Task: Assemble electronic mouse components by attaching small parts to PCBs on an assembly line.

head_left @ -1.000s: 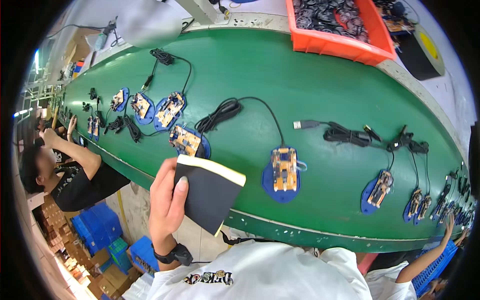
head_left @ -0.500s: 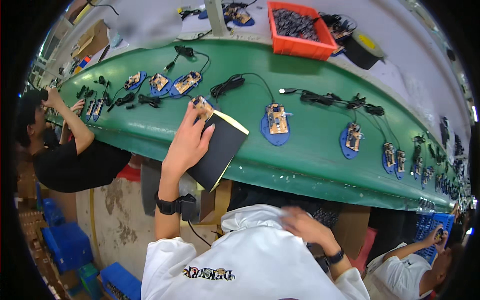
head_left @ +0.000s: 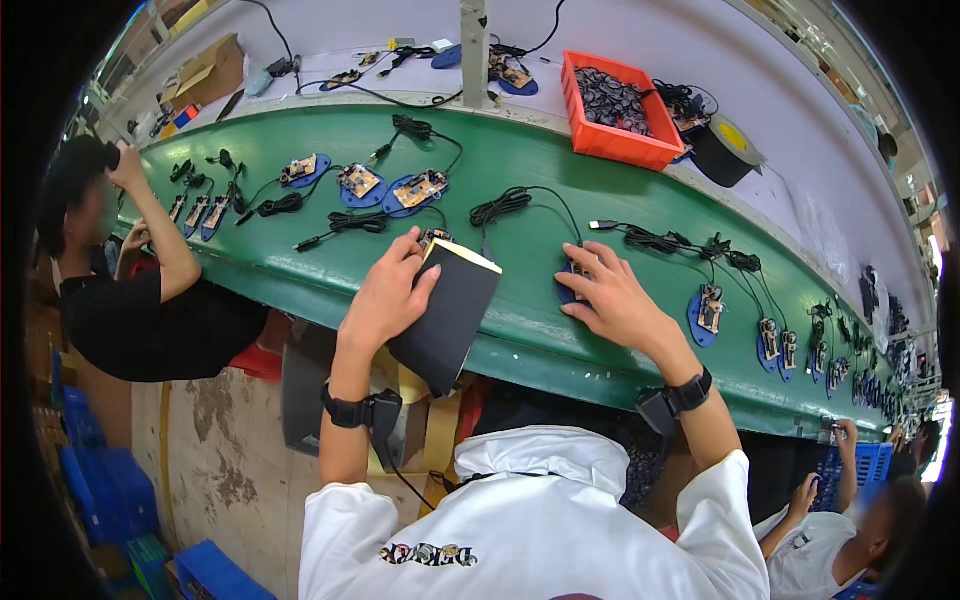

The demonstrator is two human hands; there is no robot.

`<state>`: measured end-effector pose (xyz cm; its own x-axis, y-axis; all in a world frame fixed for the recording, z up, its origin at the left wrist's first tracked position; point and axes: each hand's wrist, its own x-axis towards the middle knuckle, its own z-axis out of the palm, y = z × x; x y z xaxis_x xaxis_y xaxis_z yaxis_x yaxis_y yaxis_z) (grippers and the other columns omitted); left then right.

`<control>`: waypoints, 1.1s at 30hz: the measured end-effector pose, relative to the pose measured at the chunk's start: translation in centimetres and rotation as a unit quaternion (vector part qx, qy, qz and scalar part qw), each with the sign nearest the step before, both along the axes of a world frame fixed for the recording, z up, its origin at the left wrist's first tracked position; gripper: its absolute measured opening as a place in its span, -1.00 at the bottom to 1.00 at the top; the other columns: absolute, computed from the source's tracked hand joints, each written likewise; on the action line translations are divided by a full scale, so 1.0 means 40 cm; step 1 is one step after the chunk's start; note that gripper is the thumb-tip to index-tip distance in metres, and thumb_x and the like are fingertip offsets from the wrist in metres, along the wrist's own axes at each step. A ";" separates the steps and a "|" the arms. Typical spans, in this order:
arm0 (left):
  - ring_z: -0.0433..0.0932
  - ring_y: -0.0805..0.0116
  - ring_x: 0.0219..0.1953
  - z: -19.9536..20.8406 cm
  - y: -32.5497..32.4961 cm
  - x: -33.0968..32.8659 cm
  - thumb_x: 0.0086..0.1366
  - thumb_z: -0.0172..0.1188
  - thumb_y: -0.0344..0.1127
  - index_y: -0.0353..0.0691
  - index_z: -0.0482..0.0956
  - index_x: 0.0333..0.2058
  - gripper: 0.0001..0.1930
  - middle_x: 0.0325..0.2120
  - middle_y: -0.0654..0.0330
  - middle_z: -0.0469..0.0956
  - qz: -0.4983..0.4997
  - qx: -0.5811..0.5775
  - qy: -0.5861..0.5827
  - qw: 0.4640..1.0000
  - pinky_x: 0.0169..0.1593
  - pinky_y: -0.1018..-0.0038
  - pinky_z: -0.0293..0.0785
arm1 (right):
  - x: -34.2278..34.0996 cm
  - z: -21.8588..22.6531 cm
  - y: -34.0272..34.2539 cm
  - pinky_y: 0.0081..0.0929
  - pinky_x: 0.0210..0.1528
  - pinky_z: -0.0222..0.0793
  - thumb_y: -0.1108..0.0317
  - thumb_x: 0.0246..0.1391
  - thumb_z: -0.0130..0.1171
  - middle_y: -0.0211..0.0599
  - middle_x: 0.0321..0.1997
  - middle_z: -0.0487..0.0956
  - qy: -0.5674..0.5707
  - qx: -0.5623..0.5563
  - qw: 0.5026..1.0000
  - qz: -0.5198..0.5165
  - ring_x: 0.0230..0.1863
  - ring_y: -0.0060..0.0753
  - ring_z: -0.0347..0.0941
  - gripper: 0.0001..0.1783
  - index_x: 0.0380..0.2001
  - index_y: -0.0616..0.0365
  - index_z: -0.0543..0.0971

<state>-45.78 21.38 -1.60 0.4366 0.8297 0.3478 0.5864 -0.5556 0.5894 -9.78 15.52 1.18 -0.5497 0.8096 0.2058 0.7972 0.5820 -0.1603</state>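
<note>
My left hand (head_left: pixel 385 300) is bent at the left edge of a flat black pad (head_left: pixel 452 315) with yellowish edges, thumb over its face, fingers beyond its far corner. The pad hangs past the belt's near edge. A small circuit board (head_left: pixel 434 238) lies at those fingertips, partly covered. Over another circuit board on a blue oval base (head_left: pixel 572 284), my right hand (head_left: pixel 618 300) spreads its fingers, thumb and fingertips at the board's sides; much of this board is hidden. Its black cable bundle (head_left: pixel 500 206) lies beyond. Each wrist wears a black strapped device.
More boards on blue bases with cables lie along the green belt (head_left: pixel 530 330), such as this one (head_left: pixel 708 310). An orange bin (head_left: pixel 625 148) of dark parts and a black-and-yellow roll (head_left: pixel 727 150) stand beyond it. People work at left (head_left: pixel 150 290) and lower right (head_left: pixel 830 540).
My right hand has moved up from in front of my chest to the board on the belt. My left hand stays by the black pad and the small board. The view has shifted.
</note>
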 end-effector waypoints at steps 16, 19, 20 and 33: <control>0.51 -0.26 0.32 0.034 0.087 0.041 0.45 0.29 -0.38 -0.50 0.59 -0.22 -0.79 -0.01 -0.22 0.62 -0.038 -0.023 -0.015 0.999 0.30 0.15 0.45 | 0.058 0.021 0.066 -0.06 0.26 0.39 0.08 0.24 0.39 -0.11 0.26 0.56 0.033 -0.032 0.999 -0.006 0.27 0.02 0.45 -0.52 0.10 0.15 0.67; 0.61 -0.25 0.18 0.156 -0.024 0.074 0.47 0.21 -0.44 -0.50 0.62 -0.01 -0.77 -0.01 -0.17 0.67 0.038 0.007 -0.118 0.992 0.23 0.18 0.49 | 0.115 0.098 0.155 -0.12 0.20 0.40 0.14 0.28 0.35 -0.16 0.12 0.67 0.030 -0.029 0.999 -0.029 0.20 -0.06 0.55 -0.62 0.04 0.14 0.67; 0.68 -0.06 0.00 0.177 -0.061 0.064 0.46 0.15 -0.48 -0.48 0.61 0.08 -0.71 -0.09 -0.06 0.70 0.048 -0.097 -0.151 0.983 0.14 0.27 0.53 | 0.152 0.109 0.208 -0.11 0.17 0.42 0.18 0.28 0.34 -0.16 0.06 0.69 0.038 0.011 0.999 -0.036 0.15 -0.04 0.57 -0.66 -0.01 0.17 0.69; 0.46 -0.08 0.39 0.068 -0.093 0.346 0.37 0.36 -0.33 -0.37 0.60 -0.24 -0.80 0.13 -0.03 0.61 -0.224 -0.026 0.039 0.974 0.33 -0.04 0.40 | 0.306 0.017 0.933 -0.06 0.04 0.67 0.25 -0.05 0.48 0.16 -0.14 0.77 -0.123 -0.106 0.965 -0.206 -0.02 0.12 0.74 -0.62 -0.18 0.27 0.78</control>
<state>-31.94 17.64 1.10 0.7814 0.5665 0.2616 0.3365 -0.7356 0.5879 2.46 52.85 1.87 -0.1836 0.9794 -0.0835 0.9830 0.1828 -0.0175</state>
